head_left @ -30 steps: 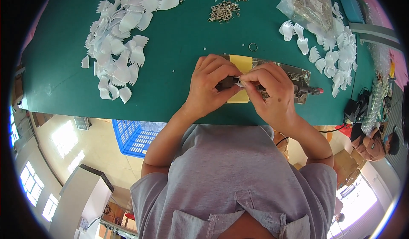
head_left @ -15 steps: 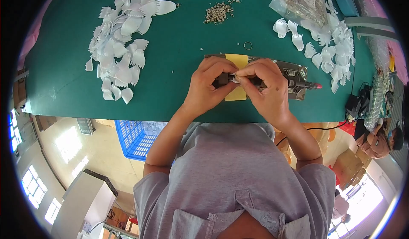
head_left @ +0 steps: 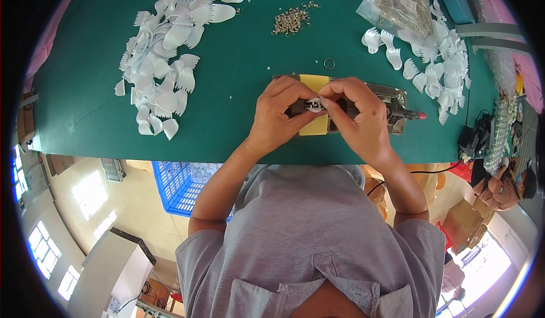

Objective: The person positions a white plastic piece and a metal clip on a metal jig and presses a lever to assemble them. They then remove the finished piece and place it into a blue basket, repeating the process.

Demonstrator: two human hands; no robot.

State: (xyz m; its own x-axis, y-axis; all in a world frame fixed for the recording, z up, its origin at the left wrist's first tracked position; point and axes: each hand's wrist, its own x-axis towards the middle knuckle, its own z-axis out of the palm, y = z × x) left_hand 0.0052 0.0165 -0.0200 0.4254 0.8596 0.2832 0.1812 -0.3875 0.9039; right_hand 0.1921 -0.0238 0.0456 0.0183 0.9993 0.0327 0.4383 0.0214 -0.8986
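Whatever printing the clear bag (head_left: pixel 394 6) at the upper right may carry, we cannot read it at this size.

Since half a second ago, the right hand (head_left: pixel 368 116) has drawn its fingertips slightly rightward. The small white piece (head_left: pixel 315 106) between the hands, then mostly covered by them, now shows its face and slotted middle. The two heaps and the bag lie as they did.

Our left hand (head_left: pixel 273 112) grips that white piece between thumb and forefinger, forefinger above and thumb below. Our right thumb and forefinger come together at its right edge; whether they pinch it as well, we cannot tell. The piece sits over the yellow strip (head_left: pixel 314 81), which crosses a dark metal fixture (head_left: pixel 396 126) at the near side of the green bench (head_left: pixel 210 133). A lever with a red tip (head_left: pixel 420 115) points right from the fixture.

Just beyond the fixture lies a metal ring (head_left: pixel 329 64), and farther off a small mound of metal clips (head_left: pixel 290 21). To our left spreads a large heap of white toothed pieces (head_left: pixel 164 60); to our right, beside the bag, lies another heap of white pieces (head_left: pixel 448 71). A blue crate (head_left: pixel 174 190) stands below the bench edge, left of our arm.
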